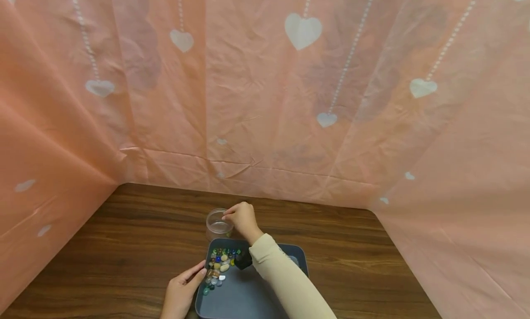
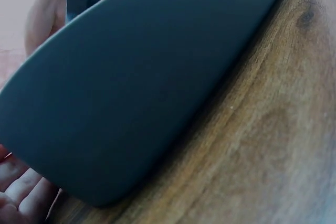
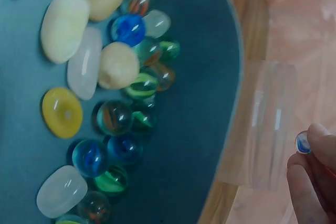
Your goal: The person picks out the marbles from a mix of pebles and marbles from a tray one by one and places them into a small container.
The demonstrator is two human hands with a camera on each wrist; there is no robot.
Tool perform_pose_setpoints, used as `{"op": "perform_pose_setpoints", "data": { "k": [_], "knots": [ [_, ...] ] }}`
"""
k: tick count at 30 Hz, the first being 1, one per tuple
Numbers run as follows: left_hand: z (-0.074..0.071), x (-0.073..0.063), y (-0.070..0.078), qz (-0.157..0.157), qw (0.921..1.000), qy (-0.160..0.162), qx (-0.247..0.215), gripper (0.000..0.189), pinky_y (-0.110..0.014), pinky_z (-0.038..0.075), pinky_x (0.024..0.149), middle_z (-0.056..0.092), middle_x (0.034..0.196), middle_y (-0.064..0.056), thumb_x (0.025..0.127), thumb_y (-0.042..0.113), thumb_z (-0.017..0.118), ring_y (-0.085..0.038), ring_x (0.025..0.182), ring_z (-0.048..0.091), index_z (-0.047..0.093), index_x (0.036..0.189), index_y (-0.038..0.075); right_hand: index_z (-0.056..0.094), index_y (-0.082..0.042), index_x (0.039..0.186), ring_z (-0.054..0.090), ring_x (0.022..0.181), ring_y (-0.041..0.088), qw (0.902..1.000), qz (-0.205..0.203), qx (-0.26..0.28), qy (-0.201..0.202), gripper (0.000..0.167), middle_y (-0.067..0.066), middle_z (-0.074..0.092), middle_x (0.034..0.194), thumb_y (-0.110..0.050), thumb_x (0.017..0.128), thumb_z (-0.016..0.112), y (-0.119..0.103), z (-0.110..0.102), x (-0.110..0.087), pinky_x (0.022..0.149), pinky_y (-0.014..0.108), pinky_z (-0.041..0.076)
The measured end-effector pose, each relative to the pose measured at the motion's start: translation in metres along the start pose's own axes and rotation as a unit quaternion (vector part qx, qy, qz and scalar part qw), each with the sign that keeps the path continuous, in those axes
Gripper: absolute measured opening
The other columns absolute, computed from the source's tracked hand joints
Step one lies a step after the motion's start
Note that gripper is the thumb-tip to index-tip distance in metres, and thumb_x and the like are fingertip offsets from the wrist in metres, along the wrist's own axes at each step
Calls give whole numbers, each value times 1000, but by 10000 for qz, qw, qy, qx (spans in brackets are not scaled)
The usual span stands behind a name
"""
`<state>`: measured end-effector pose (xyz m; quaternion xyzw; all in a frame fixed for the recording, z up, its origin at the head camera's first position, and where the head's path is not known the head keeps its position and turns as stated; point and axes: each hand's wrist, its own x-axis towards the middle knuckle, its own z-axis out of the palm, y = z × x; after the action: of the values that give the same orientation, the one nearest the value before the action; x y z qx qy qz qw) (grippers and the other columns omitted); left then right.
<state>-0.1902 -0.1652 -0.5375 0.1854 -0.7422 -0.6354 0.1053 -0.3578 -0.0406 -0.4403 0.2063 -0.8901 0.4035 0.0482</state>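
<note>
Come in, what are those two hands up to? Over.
Left hand at edge of tray. Right hand pinching blue-and-white marble by mouth of clear jar. Nothing seen blocking the mouth.

From where I stand, the supporting surface is one table — a wooden top, brown, with dark streaked grain. Two items bear directly on it: a grey-blue tray with rounded corners and, just beyond its far left corner, a clear round jar — upright, open-topped.
</note>
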Motion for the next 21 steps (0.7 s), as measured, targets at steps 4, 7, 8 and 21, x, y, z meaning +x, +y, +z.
{"op": "perform_pose_setpoints", "data": {
  "k": [4,7,8,21],
  "knots": [
    [1,1,-3,-62,9999,-31,-93,45,-19,54,71,68,123,-19,90,34,74,-13,100,66,70,122,3,81,-5,80,71,82,22,9982,-175,-559,-97,5,7,79,85,-10,78,83,1,6,0,62,18,52],
    [2,1,-3,-78,9998,-68,-142,46,-19,54,72,68,124,-19,90,34,74,-11,99,66,69,123,2,81,-6,79,72,81,21,9969,-236,-736,-152,4,6,79,85,-9,77,83,2,9,0,63,18,53],
    [2,1,-4,-80,9999,-58,-138,45,-19,54,72,68,124,-19,90,33,74,-9,99,65,70,123,3,81,-6,78,71,81,21,9967,-249,-752,-155,4,6,79,84,-8,77,83,2,9,0,63,19,53],
    [0,2,-3,-33,10000,-37,-54,44,-18,53,73,68,124,-18,91,33,73,-3,95,64,70,123,3,81,-6,77,71,77,17,9991,-230,-357,-80,5,6,78,83,-9,77,84,-1,5,-1,60,16,50]
  ]
}}
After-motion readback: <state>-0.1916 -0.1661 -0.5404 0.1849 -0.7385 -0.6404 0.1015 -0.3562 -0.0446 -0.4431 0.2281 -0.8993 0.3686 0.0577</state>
